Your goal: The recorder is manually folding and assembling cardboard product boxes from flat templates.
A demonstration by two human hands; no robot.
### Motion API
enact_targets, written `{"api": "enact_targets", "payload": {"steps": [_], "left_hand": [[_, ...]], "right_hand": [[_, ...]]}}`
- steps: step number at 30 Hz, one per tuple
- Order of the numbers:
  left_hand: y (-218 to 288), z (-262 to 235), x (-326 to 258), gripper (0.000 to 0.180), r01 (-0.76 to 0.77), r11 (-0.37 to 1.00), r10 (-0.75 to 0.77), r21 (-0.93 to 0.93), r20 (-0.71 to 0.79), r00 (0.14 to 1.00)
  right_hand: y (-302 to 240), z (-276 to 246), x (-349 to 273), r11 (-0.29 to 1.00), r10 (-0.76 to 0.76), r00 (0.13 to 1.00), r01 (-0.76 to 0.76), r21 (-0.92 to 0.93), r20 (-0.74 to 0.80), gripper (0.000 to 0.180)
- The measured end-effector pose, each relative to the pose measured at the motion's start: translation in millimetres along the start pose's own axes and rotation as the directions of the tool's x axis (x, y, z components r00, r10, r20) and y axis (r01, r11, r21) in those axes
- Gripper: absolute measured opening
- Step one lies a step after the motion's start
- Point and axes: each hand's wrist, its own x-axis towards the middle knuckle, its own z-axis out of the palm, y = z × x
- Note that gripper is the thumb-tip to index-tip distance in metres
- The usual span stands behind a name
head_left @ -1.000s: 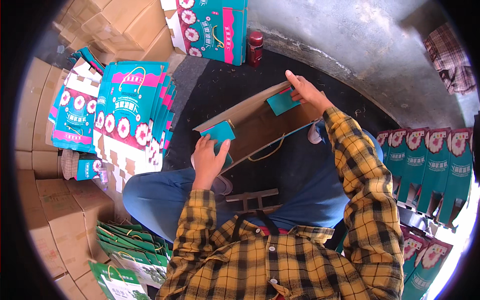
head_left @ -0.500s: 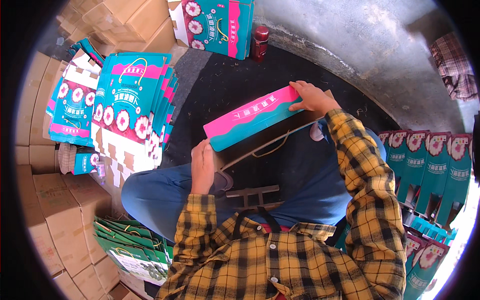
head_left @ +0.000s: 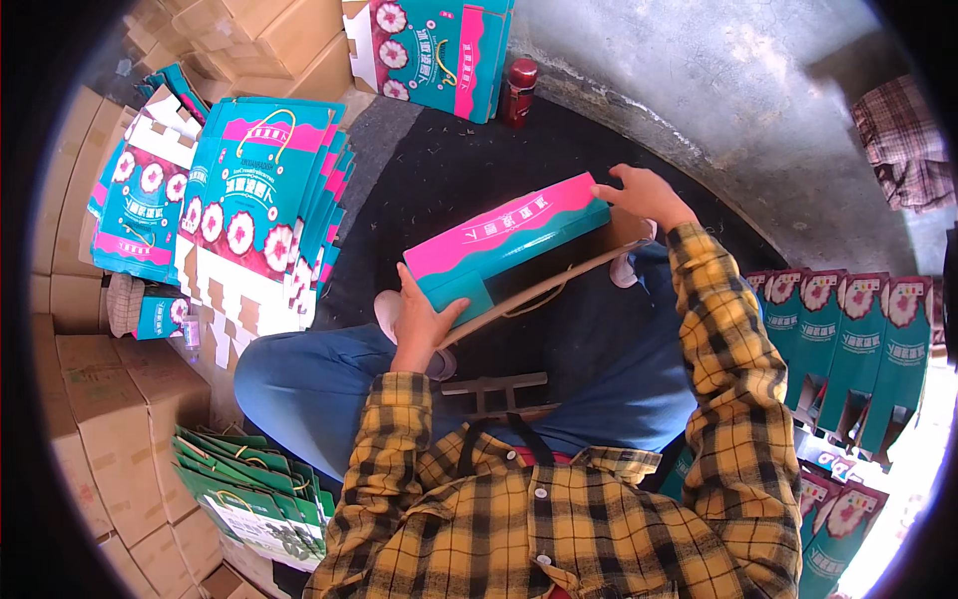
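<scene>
I hold a long teal and pink gift box over my lap, tilted up to the right. My left hand grips its near end, fingers around the teal end flap. At the far end, my right hand presses on the top corner. A brown cardboard panel and a thin cord handle hang under the box. I sit in blue trousers and a yellow checked shirt.
A stack of flat teal and pink cartons lies at my left. An assembled box and a red bottle stand ahead. Brown cartons line the left, green flat bags lie lower left, upright teal boxes at right.
A second ago the box lay open, showing its brown inside with both end flaps out. It has since been folded shut, pink face up, and my hands stay on its ends.
</scene>
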Motion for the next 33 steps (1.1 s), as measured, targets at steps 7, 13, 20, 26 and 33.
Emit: {"api": "enact_targets", "payload": {"steps": [7,13,20,26,33], "left_hand": [[-24,8,7,0.119,0.023,0.971,-0.012,-0.239,0.046,0.999],[-43,28,11,0.081,-0.056,0.861,0.013,-0.506,-0.089,0.996],[14,11,2,0.061,0.383,0.317,-0.327,-0.868,0.28,0.903],[7,20,6,0.058,0.37,0.831,-0.277,-0.416,0.268,0.923],[19,53,31,0.054,0.182,0.898,-0.087,-0.4,0.243,0.966]], "right_hand": [[-17,10,-46,0.94,-0.319,0.705,0.151,0.305,0.634,0.106],[-17,16,-25,0.965,-0.258,0.831,0.251,0.08,0.493,0.101],[-28,34,19,0.979,-0.089,0.995,0.095,-0.178,0.042,0.122],[15,53,45,0.98,0.199,0.952,-0.185,-0.078,0.235,0.117],[66,-3,42,0.996,-0.025,0.929,0.054,-0.071,0.368,0.078]]}}
